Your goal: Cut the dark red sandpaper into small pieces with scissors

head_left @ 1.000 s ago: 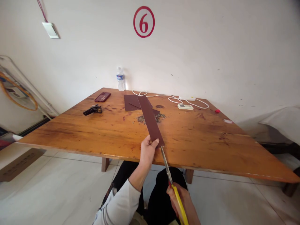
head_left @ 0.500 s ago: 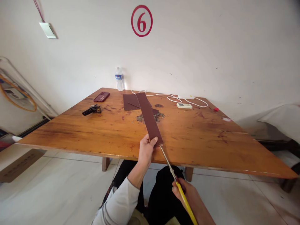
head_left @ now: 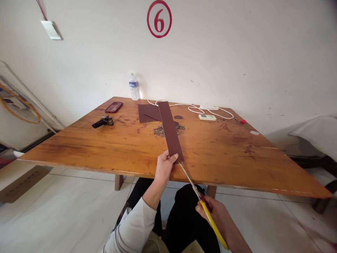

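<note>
A long dark-brown strip [head_left: 170, 131], stiff and flat, is pinched at its near end by my left hand [head_left: 165, 165], thumb on top. My right hand [head_left: 213, 211] is closed round the yellow and red handles of a pair of scissors [head_left: 194, 188]. The blade tips meet the near edge of the strip, just right of my left thumb. Beneath the strip lies a scattered pile of small dark clippings [head_left: 158, 131], partly hidden by it. Flat brown sheets [head_left: 147, 113] of similar look rest on the table behind.
On the wooden table [head_left: 126, 151] are a phone [head_left: 114, 107], a black hair clip [head_left: 102, 122], a water bottle [head_left: 134, 88], a white power strip [head_left: 209, 108] with its cable, a small white device [head_left: 207, 117] and a red scrap [head_left: 242, 121]. My knees are under the near edge.
The strip's far end has swung slightly to the right. My right hand has moved a little right, and the scissor handles are spread wider than before.
</note>
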`<act>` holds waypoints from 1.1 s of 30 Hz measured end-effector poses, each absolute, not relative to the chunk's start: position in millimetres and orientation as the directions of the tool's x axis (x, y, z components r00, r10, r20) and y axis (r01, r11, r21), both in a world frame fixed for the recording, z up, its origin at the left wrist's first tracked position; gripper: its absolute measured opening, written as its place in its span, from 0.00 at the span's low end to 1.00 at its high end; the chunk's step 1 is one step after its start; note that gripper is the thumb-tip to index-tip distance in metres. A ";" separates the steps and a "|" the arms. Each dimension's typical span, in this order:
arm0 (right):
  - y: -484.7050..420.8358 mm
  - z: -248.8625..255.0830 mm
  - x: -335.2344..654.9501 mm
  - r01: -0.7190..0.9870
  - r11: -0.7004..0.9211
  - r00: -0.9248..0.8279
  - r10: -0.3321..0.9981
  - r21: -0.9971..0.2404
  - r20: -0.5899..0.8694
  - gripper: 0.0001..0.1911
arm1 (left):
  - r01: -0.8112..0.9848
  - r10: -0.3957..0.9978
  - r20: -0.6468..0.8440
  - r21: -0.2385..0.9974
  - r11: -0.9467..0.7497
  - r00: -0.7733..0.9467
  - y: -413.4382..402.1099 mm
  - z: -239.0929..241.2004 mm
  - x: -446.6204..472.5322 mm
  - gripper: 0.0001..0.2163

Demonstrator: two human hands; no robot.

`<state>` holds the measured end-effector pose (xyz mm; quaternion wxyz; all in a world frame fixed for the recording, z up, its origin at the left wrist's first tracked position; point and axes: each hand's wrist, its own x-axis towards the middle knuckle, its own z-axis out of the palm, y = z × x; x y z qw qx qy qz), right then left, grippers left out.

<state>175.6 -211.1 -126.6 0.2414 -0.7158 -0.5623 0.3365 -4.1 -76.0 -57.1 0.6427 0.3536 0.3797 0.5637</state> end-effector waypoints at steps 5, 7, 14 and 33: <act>-210.8 -123.0 177.6 0.662 -0.272 0.194 0.962 -0.699 -0.191 0.12 | -0.468 0.991 -0.095 0.875 0.126 0.088 -74.7 -58.1 -3.7 0.10; -210.8 -120.5 178.8 0.680 -0.285 0.197 0.959 -0.676 -0.205 0.11 | -0.468 0.991 -0.095 0.874 0.130 0.096 -74.3 -58.8 -4.1 0.10; -211.7 -107.9 177.9 0.708 -0.290 0.195 0.957 -0.644 -0.216 0.12 | -0.470 0.989 -0.101 0.871 0.143 0.112 -74.6 -57.9 -5.2 0.11; -206.5 -116.4 176.4 0.637 -0.263 0.178 0.965 -0.724 -0.194 0.12 | -0.481 0.986 -0.124 0.861 0.164 0.115 -73.7 -55.4 -4.4 0.11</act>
